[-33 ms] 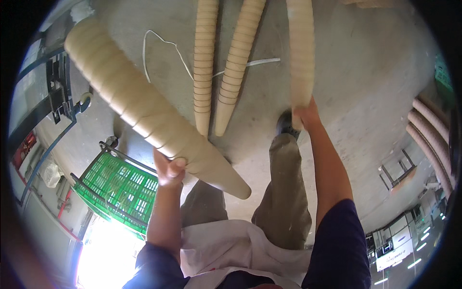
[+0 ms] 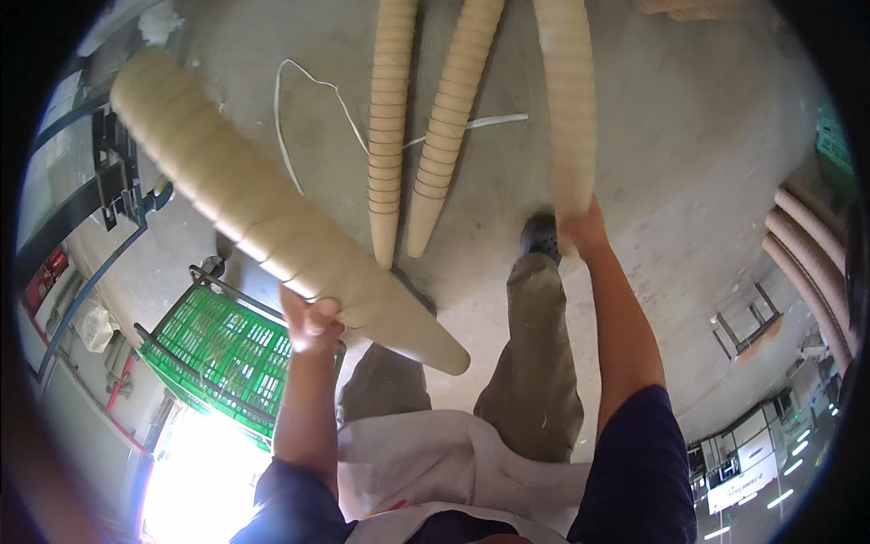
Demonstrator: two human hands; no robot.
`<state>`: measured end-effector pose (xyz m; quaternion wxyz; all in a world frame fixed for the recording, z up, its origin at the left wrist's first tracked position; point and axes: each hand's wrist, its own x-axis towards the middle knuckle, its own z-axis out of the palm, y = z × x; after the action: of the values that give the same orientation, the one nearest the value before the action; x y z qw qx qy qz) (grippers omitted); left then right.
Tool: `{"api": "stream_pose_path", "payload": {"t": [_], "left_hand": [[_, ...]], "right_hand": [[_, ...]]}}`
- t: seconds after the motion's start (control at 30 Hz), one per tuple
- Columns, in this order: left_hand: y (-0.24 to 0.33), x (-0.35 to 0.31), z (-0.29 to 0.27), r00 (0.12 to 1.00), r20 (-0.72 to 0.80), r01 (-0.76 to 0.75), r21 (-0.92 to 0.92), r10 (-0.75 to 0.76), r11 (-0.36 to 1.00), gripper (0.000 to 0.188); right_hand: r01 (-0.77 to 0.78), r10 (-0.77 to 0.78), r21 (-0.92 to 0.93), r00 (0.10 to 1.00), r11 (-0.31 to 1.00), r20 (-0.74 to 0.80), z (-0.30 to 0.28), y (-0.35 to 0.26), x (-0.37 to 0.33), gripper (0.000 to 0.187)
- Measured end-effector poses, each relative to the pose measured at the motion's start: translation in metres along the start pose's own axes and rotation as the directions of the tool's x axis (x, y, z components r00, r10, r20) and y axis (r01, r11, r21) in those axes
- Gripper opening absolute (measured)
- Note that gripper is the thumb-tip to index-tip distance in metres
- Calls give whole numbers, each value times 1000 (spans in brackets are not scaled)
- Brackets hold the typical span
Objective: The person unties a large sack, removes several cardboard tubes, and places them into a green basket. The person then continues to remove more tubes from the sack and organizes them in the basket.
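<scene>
My left hand (image 2: 311,319) is closed around the lower part of a long stack of nested tan cones (image 2: 231,199). This stack slants from upper left to its narrow tip in front of my legs. At the right, my right hand (image 2: 584,231) grips the lower end of another stack of nested cones (image 2: 571,100), held nearly upright in the picture and slightly blurred. Between them, two similar stacks lie on the floor: a left one (image 2: 385,136) and a right one (image 2: 450,118), narrow ends toward me. Some of my fingers are hidden behind the stacks.
A green plastic crate (image 2: 217,349) in a dark metal frame stands at my left. A white strap (image 2: 317,80) lies loose on the floor beneath the cone stacks. Long brown rolls (image 2: 811,263) and a small metal-legged stool (image 2: 752,331) are at the right. My dark shoe (image 2: 539,236) is below my right hand.
The stack in my left hand has shifted slightly left, its wide end a little lower. My right hand and its stack have moved slightly nearer to me.
</scene>
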<state>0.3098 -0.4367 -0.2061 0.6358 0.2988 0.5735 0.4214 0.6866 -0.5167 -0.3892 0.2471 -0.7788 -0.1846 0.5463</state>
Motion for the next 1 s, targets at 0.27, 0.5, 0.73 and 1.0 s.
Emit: {"api": "stream_pose_path", "payload": {"t": [0.27, 0.5, 0.73, 1.0], "left_hand": [[165, 10, -59, 935, -229, -333, -302, 271, 893, 64], [206, -33, -39, 909, -259, -366, -118, 327, 923, 65], [257, -84, -30, 891, -322, -388, -179, 319, 904, 78], [311, -155, -29, 936, -182, -321, -95, 301, 942, 97]], "right_hand": [[173, -82, -575, 980, 799, 180, -137, -25, -199, 76], [166, -13, -530, 960, 831, 280, -149, -79, -303, 72], [161, 69, -607, 939, 778, 337, -170, -145, -369, 81], [435, -44, -502, 786, 747, 616, -119, -238, -400, 78]]}}
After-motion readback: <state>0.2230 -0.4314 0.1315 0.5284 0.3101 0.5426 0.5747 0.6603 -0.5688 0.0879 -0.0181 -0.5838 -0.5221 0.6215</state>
